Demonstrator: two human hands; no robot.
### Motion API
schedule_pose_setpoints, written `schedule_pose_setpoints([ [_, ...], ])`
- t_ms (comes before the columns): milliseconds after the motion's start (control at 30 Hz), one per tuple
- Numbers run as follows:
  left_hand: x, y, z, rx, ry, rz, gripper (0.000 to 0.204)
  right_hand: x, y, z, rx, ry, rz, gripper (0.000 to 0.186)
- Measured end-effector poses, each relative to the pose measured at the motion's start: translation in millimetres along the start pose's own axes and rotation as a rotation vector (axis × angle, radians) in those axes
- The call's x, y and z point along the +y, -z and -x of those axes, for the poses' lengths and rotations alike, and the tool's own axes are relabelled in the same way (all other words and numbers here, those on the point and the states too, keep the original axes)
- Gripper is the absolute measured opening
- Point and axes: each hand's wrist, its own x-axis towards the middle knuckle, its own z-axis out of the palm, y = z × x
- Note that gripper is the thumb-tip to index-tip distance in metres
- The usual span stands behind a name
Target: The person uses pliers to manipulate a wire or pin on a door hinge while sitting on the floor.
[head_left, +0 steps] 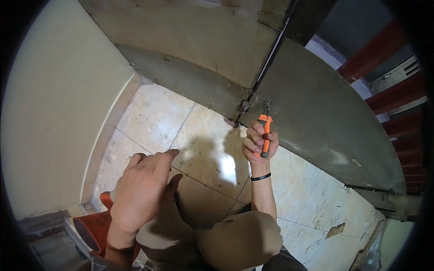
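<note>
So the right hand [254, 143] is wrapped round a pair of orange-and-black pliers [266, 128], jaws pointing up in front of the grey-green panel [325, 108], just beside a small dark fitting [244, 106] at the gap. Can't tell if they're touching the panel. Left hand [142, 185] is well apart from the right, empty, thumb spread from loosely bent fingers, above the tiled floor [153, 113].

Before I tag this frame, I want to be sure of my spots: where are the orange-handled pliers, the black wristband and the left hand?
Orange-handled pliers [266, 134]: head view, on an orange handle.
Black wristband [261, 177]: head view, middle of the band.
Left hand [143, 184]: head view, back of the hand.
</note>
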Motion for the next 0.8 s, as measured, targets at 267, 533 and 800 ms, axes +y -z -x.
schedule_pose_setpoints([
  [267, -18, -7, 8, -0.003, -0.098, 0.056, 0.048, 17, -55, -14, 0.530, -0.063, 0.746, 0.074],
  [533, -33, 8, 23, -0.035, -0.181, 0.024, 0.052, 42, -20, -29, 0.306, 0.017, 0.580, 0.088],
  [800, -64, 12, 23, -0.031, -0.145, 0.119, 0.044, 63, -39, -3, 1.045, -0.153, 1.255, 0.058],
])
